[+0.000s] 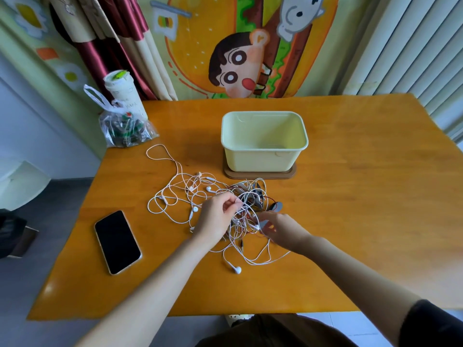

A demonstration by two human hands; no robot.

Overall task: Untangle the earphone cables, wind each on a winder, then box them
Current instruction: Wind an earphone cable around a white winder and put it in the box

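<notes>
Fingers [231, 199] of left hand [215, 219] pinch a white strand | right hand [284, 229] fingers sunk in tangle, grip cannot be told | earphone cables [175, 196] knotted mid-tabletop [350, 196] | grey winder [278, 206] half-buried | box [263, 156] just behind them, its floor mostly hidden

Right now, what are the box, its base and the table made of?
Box: likely plastic, pale yellow, smooth moulded rim, soft sheen. Base: brown, matte; wood or plastic, unclear. Table: wood-look top, glossy, visible grain and glare.
</notes>
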